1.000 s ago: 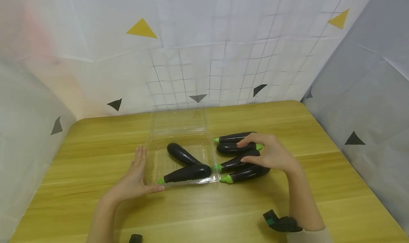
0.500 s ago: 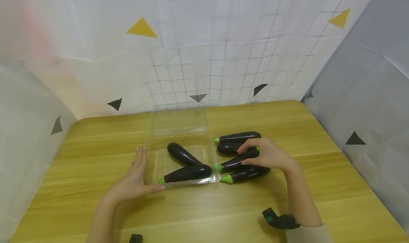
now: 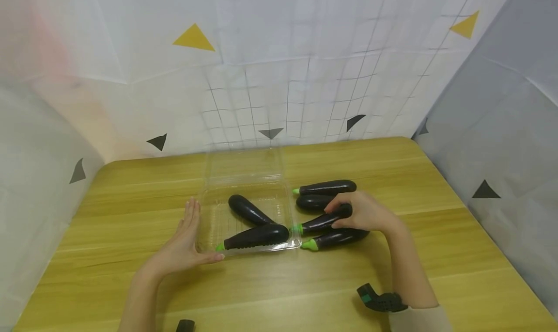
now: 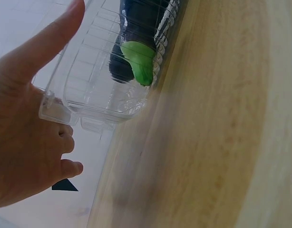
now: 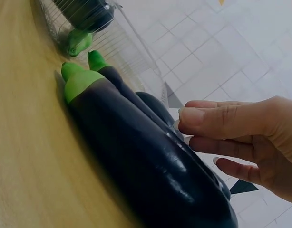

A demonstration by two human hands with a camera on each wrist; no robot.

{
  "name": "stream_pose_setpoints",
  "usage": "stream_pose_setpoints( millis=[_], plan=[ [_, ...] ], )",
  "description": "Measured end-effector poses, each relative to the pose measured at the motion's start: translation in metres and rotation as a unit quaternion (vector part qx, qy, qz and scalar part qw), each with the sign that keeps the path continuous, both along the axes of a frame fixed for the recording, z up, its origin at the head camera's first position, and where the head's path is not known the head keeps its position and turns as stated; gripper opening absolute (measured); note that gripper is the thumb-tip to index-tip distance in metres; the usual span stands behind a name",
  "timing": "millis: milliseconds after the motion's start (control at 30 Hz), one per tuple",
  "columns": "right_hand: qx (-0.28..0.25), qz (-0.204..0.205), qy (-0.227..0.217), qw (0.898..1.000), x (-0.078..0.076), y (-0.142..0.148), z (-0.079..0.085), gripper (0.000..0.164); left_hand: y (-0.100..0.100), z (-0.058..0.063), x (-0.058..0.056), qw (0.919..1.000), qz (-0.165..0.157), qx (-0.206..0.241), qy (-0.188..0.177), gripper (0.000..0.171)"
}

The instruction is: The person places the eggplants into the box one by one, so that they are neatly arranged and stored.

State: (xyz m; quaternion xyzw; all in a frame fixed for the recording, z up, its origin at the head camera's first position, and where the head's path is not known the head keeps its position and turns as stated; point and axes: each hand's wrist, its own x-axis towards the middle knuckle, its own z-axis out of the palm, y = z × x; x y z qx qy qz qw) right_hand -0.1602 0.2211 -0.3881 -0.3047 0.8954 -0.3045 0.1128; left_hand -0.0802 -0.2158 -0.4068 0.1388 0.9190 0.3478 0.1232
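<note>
My left hand lies along the left side of a clear plastic clamshell container, fingers straight, thumb at its front edge. In the left wrist view, the thumb passes in front of the container wall. Two dark eggplants with green stems lie crossed inside. To the right, my right hand pinches one eggplant near its thick end, thumb and forefinger on either side. Its green stem points at the container. The right wrist view has a nearer eggplant partly hiding the contact.
Two eggplants, a rear one and another, lie behind the pinched one; a further eggplant lies in front. The container's raised lid stands open toward the back wall. White sheets enclose the wooden table.
My right hand has come down and toward me, from above the second eggplant to the third, its thumb and forefinger drawing closer together around it. The left hand and container have not moved.
</note>
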Motion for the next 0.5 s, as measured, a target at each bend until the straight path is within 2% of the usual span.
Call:
stream_pose_setpoints(
  millis=[267, 500],
  plan=[
    [0.028, -0.009, 0.01, 1.0, -0.003, 0.003, -0.008, 0.03, -0.001, -0.001, 0.0, 1.0, 0.001, 0.004, -0.003, 0.134],
    [0.064, -0.015, 0.037, 0.997, -0.004, 0.004, -0.013, 0.032, -0.001, 0.0, 0.0, 1.0, 0.001, 0.004, 0.0, 0.133]
  ],
)
